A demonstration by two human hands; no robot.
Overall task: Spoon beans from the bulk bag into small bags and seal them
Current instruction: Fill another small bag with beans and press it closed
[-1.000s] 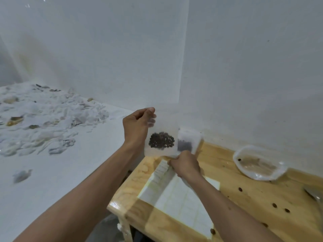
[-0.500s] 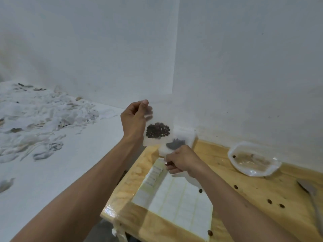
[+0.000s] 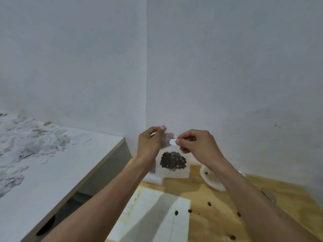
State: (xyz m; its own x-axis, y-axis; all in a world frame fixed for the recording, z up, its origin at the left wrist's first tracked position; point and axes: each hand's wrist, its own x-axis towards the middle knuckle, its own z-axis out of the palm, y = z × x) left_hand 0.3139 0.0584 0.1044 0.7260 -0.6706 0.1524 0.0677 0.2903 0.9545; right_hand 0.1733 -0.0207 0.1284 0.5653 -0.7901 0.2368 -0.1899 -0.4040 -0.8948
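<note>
The left hand [image 3: 148, 145] is holding a small bag [image 3: 172, 154] up in the air above the far left corner of the bench [image 3: 209, 222], its fingers curled round the bag's upper left edge. The beans [image 3: 173, 162] are sitting as one dark clump in the bag's lower half; the top part is hanging empty and translucent. The right hand [image 3: 197, 145] is pinching a small white sticker [image 3: 172, 142] between thumb and forefinger, holding it just at the bag's upper right edge.

Handling judgement: the bag is appearing light, thin and limp, so the film will be folding wherever it is unsupported. The beans are loading only the bottom. The best hold is the empty top strip, near the mouth, kept taut between both hands while the sticker is pressed on. Tilting risks spilling beans.

A sticker sheet [image 3: 157, 219] is lying at the bench's near left, with loose beans [image 3: 176, 212] scattered beside it.
</note>
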